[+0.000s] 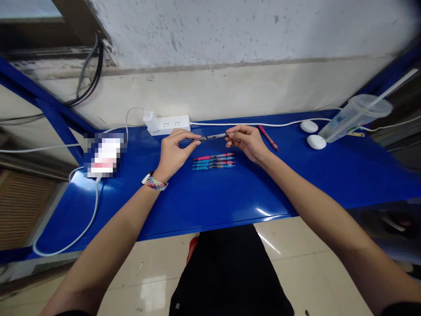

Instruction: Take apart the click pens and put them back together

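Note:
A slim pen (215, 136), dark toward its left end and clear toward its right, is held level above the blue table. My left hand (179, 149) pinches its dark end between thumb and fingertips. The opposite end sits in the fingertips of my right hand (246, 141). Just below the held pen, several pens (213, 161) with pink and blue parts lie side by side, all pointing left to right. To the right of my right hand a single red pen (268, 138) rests at a slant.
On the blue table (217, 197), a white power strip (173, 124) stands near the wall. A blurred-out phone-like device (104, 154) with a white cable is at left. Two white rounded objects (316, 141) and a tilted clear plastic cup (348, 118) with a straw are at right.

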### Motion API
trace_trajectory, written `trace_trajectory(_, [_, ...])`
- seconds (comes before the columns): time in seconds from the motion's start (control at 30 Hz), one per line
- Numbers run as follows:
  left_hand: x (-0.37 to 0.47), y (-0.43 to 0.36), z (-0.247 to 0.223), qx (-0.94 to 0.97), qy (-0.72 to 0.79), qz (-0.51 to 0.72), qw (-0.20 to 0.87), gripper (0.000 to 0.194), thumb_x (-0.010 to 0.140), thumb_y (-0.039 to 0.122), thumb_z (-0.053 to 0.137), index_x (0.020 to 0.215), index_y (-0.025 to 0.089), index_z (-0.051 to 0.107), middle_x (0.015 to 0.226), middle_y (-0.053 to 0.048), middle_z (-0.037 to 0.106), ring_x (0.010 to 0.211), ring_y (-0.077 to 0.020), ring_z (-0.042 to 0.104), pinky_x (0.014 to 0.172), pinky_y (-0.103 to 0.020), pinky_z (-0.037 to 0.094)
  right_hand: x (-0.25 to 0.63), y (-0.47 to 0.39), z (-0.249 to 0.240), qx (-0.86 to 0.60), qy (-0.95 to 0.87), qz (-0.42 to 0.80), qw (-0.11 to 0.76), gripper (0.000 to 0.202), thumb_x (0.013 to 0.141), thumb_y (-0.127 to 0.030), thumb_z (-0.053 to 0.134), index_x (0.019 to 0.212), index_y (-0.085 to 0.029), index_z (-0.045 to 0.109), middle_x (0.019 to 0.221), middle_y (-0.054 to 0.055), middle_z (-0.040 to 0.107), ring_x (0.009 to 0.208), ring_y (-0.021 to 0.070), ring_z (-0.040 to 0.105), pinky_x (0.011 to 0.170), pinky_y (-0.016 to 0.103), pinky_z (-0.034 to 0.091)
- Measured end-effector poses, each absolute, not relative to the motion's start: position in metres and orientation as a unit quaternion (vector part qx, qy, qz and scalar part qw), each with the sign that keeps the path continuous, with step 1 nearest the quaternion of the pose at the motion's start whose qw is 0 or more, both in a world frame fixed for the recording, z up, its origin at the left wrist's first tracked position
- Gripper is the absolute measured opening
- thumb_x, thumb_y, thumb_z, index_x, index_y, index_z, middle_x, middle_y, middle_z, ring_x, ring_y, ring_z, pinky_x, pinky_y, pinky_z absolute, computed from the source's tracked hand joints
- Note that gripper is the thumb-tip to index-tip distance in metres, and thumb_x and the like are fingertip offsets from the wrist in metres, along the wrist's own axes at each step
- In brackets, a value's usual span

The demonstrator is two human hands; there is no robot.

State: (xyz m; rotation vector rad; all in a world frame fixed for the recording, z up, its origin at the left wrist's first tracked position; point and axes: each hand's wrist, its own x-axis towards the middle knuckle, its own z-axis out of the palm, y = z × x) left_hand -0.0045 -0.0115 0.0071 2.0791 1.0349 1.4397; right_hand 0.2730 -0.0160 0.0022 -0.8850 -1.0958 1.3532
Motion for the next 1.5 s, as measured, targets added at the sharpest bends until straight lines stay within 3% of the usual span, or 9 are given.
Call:
trace_trajectory(0.3, [-0.002,-0.005,0.002,0.676,0.368,0.575,0.276,0.019,0.087,0.033,0.095,0.101,0.024,0.086,0.106,-0.006,0.087,0.105,-0.0249,0.082,0.102,-0.043,0.066,0.273,-0.021,0.009,-0.275,-0.350,0.749,0.490,0.044,0.091,-0.042,0.078,0.127,-0.018,0.083,0.108,0.008,0.086,0.079,0.0162,0.074,0.076,0.029,0.069])
trace_trajectory(0.4, [-0.001,-0.005,0.003,0.664,0.358,0.585,0.297,0.019,0.085,0.028,0.096,0.100,0.024,0.085,0.105,-0.006,0.087,0.105,-0.0242,0.082,0.101,-0.043,0.067,0.269,-0.020,0.004,-0.259,-0.341,0.752,0.501,0.040,0.093,-0.040,0.078,0.127,-0.020,0.082,0.112,0.007,0.086,0.085,0.0160,0.076,0.082,0.028,0.070])
trace_trajectory(0.63, [0.005,-0.008,0.005,0.648,0.371,0.584,0.317,0.017,0.085,0.022,0.095,0.098,0.023,0.085,0.105,-0.006,0.088,0.105,-0.0246,0.083,0.102,-0.044,0.069,0.260,-0.021,-0.001,-0.307,-0.369,0.682,0.552,0.023,0.096,-0.039,0.078,0.112,-0.024,0.079,0.092,0.003,0.078,0.084,0.0167,0.073,0.089,0.033,0.069])
trace_trajectory(0.83, [0.004,-0.006,0.002,0.645,0.378,0.583,0.319,0.017,0.087,0.021,0.094,0.102,0.024,0.085,0.109,-0.006,0.088,0.108,-0.0252,0.084,0.104,-0.044,0.070,0.261,-0.022,-0.002,-0.332,-0.452,0.621,0.548,0.027,0.098,-0.049,0.073,0.108,-0.024,0.078,0.095,0.005,0.077,0.092,0.0209,0.074,0.089,0.038,0.068])
trace_trajectory(1.03, [0.004,-0.005,0.001,0.644,0.384,0.580,0.320,0.017,0.086,0.022,0.095,0.100,0.024,0.086,0.107,-0.006,0.088,0.106,-0.0252,0.084,0.101,-0.044,0.070,0.261,-0.021,-0.006,-0.311,-0.435,0.633,0.560,0.023,0.098,-0.041,0.074,0.111,-0.023,0.079,0.097,0.005,0.078,0.094,0.0185,0.073,0.093,0.034,0.067])
trace_trajectory(1.23, [0.006,-0.004,0.000,0.640,0.376,0.587,0.324,0.016,0.085,0.020,0.095,0.098,0.025,0.087,0.105,-0.005,0.089,0.104,-0.0247,0.084,0.100,-0.044,0.069,0.261,-0.026,0.002,-0.320,-0.462,0.618,0.549,0.041,0.105,-0.056,0.068,0.122,-0.021,0.081,0.109,0.007,0.082,0.101,0.0198,0.075,0.092,0.035,0.067])
trace_trajectory(1.4, [0.006,-0.004,-0.002,0.643,0.385,0.574,0.329,0.016,0.086,0.022,0.095,0.099,0.025,0.087,0.106,-0.006,0.088,0.105,-0.0253,0.084,0.101,-0.046,0.069,0.260,-0.025,-0.001,-0.340,-0.460,0.594,0.566,0.027,0.107,-0.043,0.069,0.121,-0.022,0.080,0.114,0.005,0.084,0.104,0.0192,0.078,0.092,0.035,0.067])
trace_trajectory(1.5, [0.006,-0.003,-0.003,0.636,0.373,0.584,0.340,0.017,0.084,0.024,0.097,0.098,0.025,0.088,0.104,-0.005,0.089,0.103,-0.0247,0.083,0.100,-0.044,0.069,0.260,-0.025,-0.001,-0.303,-0.412,0.644,0.569,0.027,0.108,-0.036,0.065,0.127,-0.023,0.080,0.117,0.003,0.086,0.102,0.0154,0.079,0.091,0.030,0.067])
